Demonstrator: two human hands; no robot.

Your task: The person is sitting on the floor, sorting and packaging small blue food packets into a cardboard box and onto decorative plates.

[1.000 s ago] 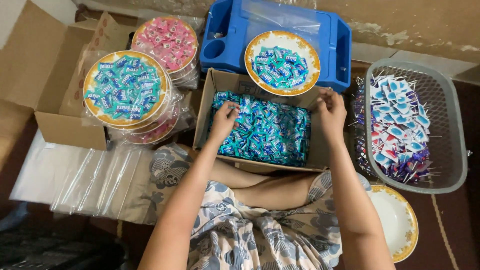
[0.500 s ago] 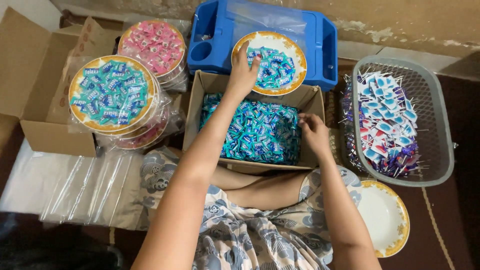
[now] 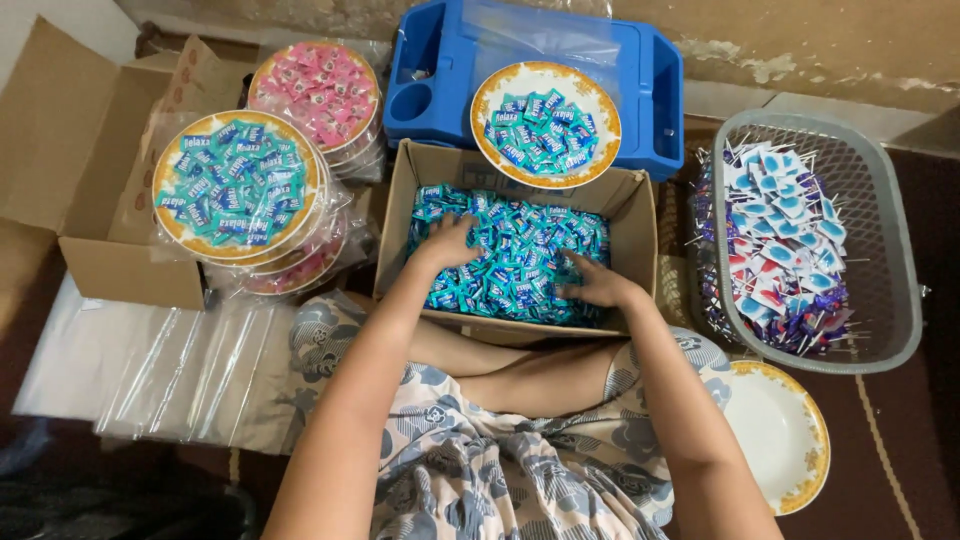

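Reaching both arms forward into cardboard box (image 3: 640, 215) in front of my lap. Left hand (image 3: 452, 243) palm down on blue-wrapped candies (image 3: 520, 255), fingers spread, loosely curled into pile; whether any candy is gripped, cannot tell. Right hand (image 3: 598, 286) lower, fingers pointing left, resting flat on same heap, grasp hidden too. Candies lie directly under and around all fingertips. Beyond fingers, filled plate (image 3: 546, 123) sits on box's far edge against blue tray (image 3: 440, 75). Right of right hand, grey basket (image 3: 890, 300).
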